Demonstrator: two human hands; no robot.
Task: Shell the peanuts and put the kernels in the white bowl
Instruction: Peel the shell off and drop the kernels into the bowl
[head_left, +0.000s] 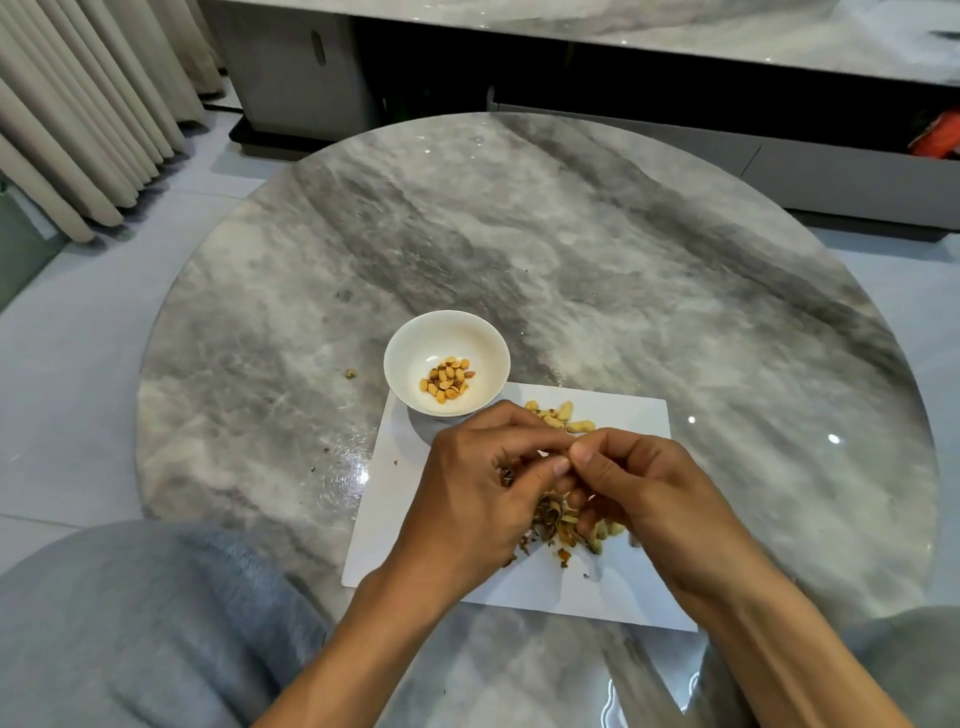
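A small white bowl (447, 332) with several kernels (447, 383) in it stands on the far left corner of a white sheet of paper (613, 587). My left hand (467, 499) and my right hand (644, 493) meet above the middle of the sheet, thumbs and fingertips pinching something small between them; it is almost hidden, so I cannot tell if it is a peanut or a shell piece. A few unshelled peanuts (563, 418) lie just beyond my hands. Broken shells and skins (553, 525) lie under them.
The paper lies near the front of a round grey marble table (571, 249). A stray crumb (350, 373) sits left of the bowl. My grey-clad knees show at both lower corners. A low grey cabinet (779, 156) stands beyond the table, curtains at the far left.
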